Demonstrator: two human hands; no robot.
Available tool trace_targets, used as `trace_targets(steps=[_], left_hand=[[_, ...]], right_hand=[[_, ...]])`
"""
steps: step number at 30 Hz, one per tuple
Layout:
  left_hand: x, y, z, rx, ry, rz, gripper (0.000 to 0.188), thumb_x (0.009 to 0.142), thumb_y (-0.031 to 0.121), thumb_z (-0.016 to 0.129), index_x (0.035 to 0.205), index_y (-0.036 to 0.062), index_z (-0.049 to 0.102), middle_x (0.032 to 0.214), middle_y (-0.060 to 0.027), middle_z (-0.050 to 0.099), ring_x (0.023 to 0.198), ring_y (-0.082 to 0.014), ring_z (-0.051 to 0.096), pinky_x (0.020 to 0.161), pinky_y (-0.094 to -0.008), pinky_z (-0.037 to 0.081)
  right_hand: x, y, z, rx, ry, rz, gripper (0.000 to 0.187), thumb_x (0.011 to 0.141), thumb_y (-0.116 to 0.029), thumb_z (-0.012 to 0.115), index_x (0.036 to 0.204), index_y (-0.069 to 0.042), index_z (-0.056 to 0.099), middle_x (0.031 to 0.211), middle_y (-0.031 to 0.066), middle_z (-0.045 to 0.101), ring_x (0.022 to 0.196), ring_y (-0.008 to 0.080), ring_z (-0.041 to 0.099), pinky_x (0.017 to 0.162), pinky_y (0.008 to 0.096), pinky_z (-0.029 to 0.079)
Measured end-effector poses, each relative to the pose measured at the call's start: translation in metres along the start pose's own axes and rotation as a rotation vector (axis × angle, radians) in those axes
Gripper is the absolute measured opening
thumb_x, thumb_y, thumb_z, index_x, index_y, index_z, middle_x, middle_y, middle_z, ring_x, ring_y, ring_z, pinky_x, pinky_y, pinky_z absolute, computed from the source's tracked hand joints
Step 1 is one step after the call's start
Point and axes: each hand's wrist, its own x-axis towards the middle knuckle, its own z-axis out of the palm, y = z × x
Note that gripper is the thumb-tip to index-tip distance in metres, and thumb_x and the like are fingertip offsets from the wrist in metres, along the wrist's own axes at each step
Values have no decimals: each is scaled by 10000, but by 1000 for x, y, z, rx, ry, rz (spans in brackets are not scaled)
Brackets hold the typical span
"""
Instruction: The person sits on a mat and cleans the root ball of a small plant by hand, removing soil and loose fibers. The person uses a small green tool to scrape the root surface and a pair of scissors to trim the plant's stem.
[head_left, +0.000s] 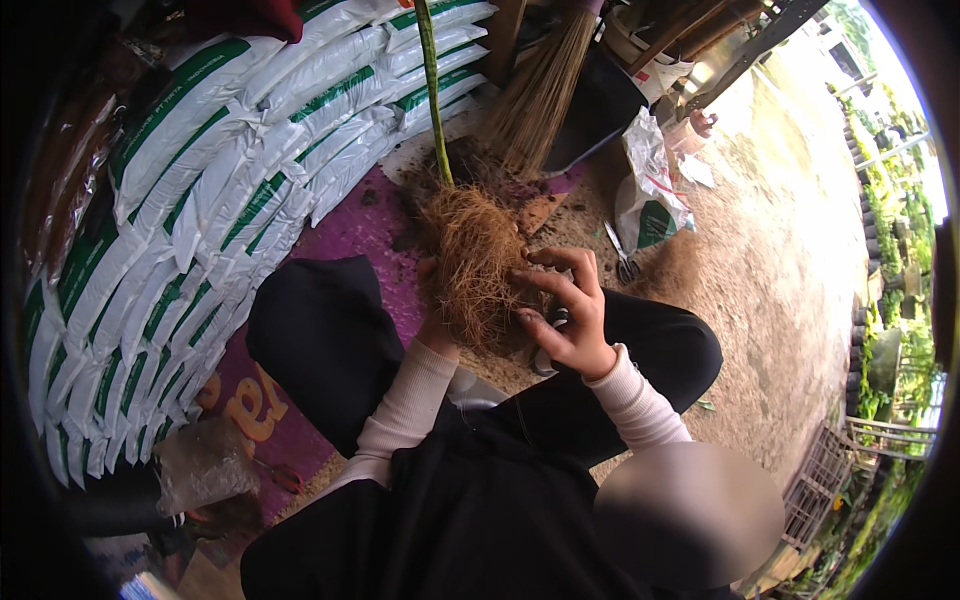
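A shaggy ball of brown coir-like fibre [478,255] is held in front of me, over my crossed legs. One long, narrow green leaf or stem [434,95] rises from its top. My left hand [437,318] grips the ball's left side, with its fingers mostly hidden behind the fibre. On the other side is my right hand [570,310], its bent fingers spread and the fingertips at the edge of the strands. Dark loose soil [470,165] lies just beyond the ball.
Stacked white-and-green sacks [235,165] fill the left side. A twig broom [540,105] stands beyond the soil. Scissors [622,255] lie beside a crumpled white bag [650,180] on the right. A purple sheet [355,225] covers ground at left; another pair of scissors [282,475] lies lower left.
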Motion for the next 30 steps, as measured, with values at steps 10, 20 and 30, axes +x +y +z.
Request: trace_targets(steps=[10, 20, 30], left_hand=[[10, -1, 17, -26, -34, 37, 779, 824, 476, 537, 1436, 53, 304, 1415, -230, 367, 1288, -411, 381, 1068, -567, 334], [6, 4, -1, 126, 75, 66, 813, 815, 503, 612, 1432, 73, 302, 1389, -198, 381, 1243, -391, 422, 1046, -565, 368], [7, -5, 30, 65, 137, 93, 728, 831, 465, 502, 1409, 47, 354, 1345, -230, 451, 1210, -398, 472, 1033, -574, 364]], right_hand=[[-2, -12, 7, -48, 160, -115, 358, 662, 63, 677, 1010, 5, 619, 885, 128, 614, 824, 258, 610, 674, 334, 497], [-1, -10, 0, -233, 184, -14, 306, 635, 41, 718, 927, -32, 662, 860, 92, 597, 752, 240, 575, 639, 333, 438], [-13, -5, 15, -262, 69, -420, 299, 689, -51, 746, 983, -38, 696, 929, 60, 598, 785, 200, 566, 634, 304, 440]])
